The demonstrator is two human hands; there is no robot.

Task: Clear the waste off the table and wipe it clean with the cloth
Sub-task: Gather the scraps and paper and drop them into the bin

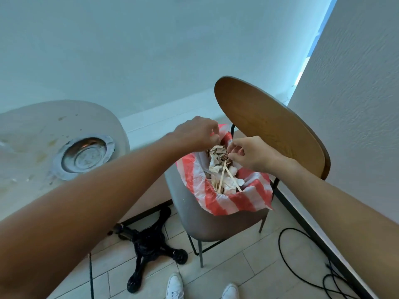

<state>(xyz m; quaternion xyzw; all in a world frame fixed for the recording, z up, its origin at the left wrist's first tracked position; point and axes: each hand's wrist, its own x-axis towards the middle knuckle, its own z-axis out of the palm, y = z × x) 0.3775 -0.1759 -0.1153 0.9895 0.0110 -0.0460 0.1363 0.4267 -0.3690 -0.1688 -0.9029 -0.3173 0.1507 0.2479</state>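
The round bench [32,137] is sitting on the left, stained, with a metal dish [83,155] on it. The left hand [194,131] is pinching the rim of the red-and-white striped bag [226,197] on the chair [269,126]. The right hand [250,155], fingers curled, is pinching waste [220,167] piled inside the bag.

pale walls [151,50], tiled floor [248,266], perhaps wooden-backed chair [269,126]
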